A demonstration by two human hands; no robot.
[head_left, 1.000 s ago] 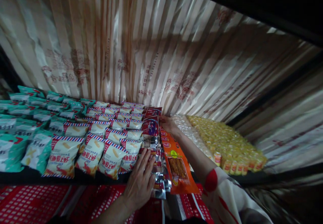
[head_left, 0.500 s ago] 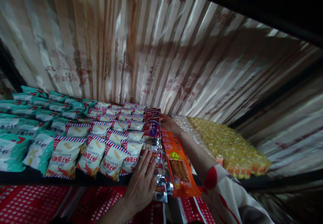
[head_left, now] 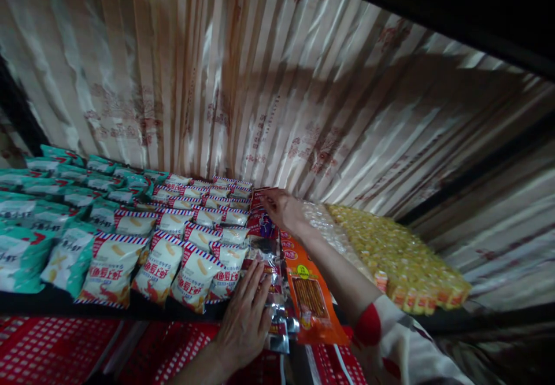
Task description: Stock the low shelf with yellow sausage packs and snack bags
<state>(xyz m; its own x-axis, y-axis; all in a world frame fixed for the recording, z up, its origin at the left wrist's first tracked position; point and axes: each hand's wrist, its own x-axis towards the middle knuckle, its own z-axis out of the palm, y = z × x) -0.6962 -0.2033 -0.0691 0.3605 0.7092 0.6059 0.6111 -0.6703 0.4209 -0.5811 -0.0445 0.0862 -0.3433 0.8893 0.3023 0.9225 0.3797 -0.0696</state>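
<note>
My left hand (head_left: pixel 247 315) lies flat over the lower part of a row of dark red and silver snack packets (head_left: pixel 274 292), fingers stretched forward. At the far end of that row, my right hand (head_left: pixel 284 211) has its fingertips pressed together on the top edge of a dark red and purple snack packet (head_left: pixel 262 220). Part of that packet is hidden behind the fingers. Under my right forearm lies an orange snack packet (head_left: pixel 310 292) with a clear window showing brown sticks. Left of my hands stand white snack bags (head_left: pixel 195 275) with striped edges, in several rows.
Teal snack bags (head_left: pixel 23 258) fill the shelf's left end. To the right are clear-wrapped packs (head_left: pixel 329 226) and rows of yellow packs (head_left: pixel 399 258). A pleated curtain (head_left: pixel 217 73) hangs behind. Below the shelf's front edge are red perforated baskets (head_left: pixel 56 344).
My right hand has shifted left, from beside the orange packet's top onto the top of the dark red and purple packet. My left hand stays nearly in place.
</note>
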